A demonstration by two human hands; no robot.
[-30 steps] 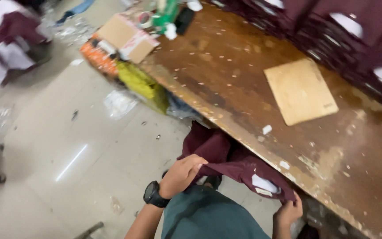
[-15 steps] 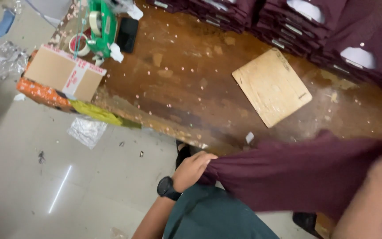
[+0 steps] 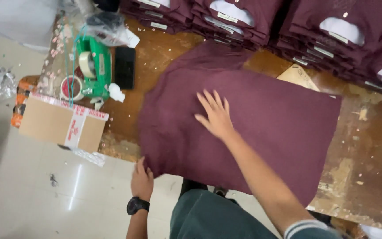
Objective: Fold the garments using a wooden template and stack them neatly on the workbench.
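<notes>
Shirt: maroon shirt (image 3: 253, 128) spread on the worn bench (image 3: 368, 146) (folded stacks behind).
Right hand (image 3: 215, 116): flat, fingers splayed, atop it.
Left hand (image 3: 142, 179): pinching its near corner.

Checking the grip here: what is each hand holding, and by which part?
The left hand pinches the maroon shirt at its near left corner, at the table edge. The right hand lies flat and open on the shirt's middle, gripping nothing.

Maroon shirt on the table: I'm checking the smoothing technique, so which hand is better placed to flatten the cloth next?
Right, probably. The right hand lies flat and open on the middle of the maroon shirt, while the left hand pinches its near corner at the table edge.
</notes>
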